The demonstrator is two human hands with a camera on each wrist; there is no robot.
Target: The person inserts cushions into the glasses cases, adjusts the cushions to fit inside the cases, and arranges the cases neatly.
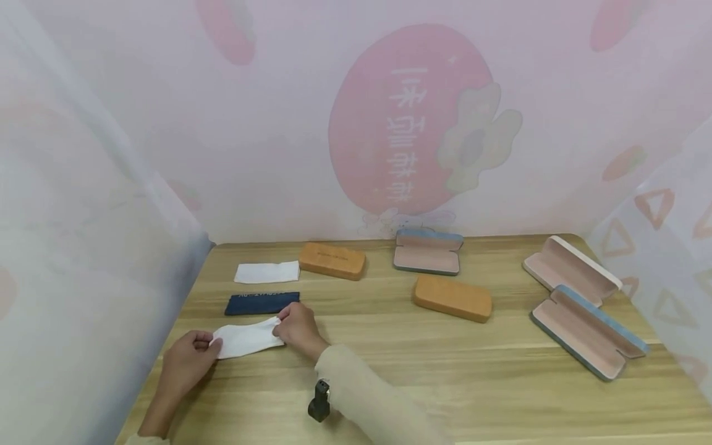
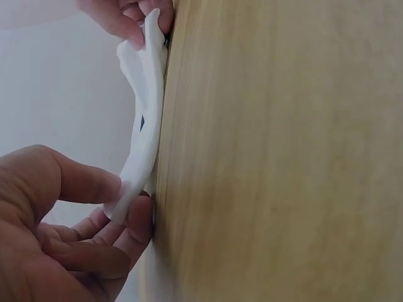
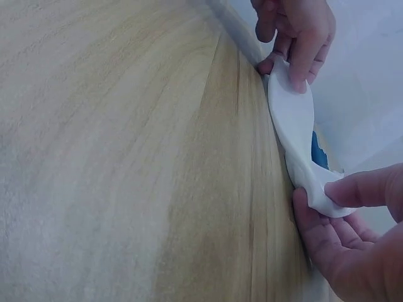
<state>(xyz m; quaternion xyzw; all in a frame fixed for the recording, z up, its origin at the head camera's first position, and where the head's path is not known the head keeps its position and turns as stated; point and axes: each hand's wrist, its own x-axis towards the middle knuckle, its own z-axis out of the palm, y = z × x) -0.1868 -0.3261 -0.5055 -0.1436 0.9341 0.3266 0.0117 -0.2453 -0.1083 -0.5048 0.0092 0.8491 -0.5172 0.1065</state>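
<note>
A white folded cloth [image 1: 247,337] is stretched between both hands, close over the table. At its left end, my left hand [image 1: 189,360] pinches it between thumb and fingers. My right hand [image 1: 300,329] pinches the opposite end. In the left wrist view the cloth [image 2: 146,119] bows in the middle, its layers parting near the far end; the right wrist view shows the cloth [image 3: 293,116] twisting toward my right thumb. Just behind it lies a dark blue folded cloth [image 1: 258,303] with pale lettering, its right end beside my right hand. Another white folded cloth [image 1: 267,272] lies flat farther back.
Two tan glasses cases [image 1: 334,261] sit closed, one at the back and another tan case [image 1: 453,299] nearer the middle. A blue glasses case [image 1: 427,254] stands open behind. At right, open white [image 1: 573,272] and blue [image 1: 584,334] cases lie close together. Printed curtains surround the wooden table [image 1: 500,395].
</note>
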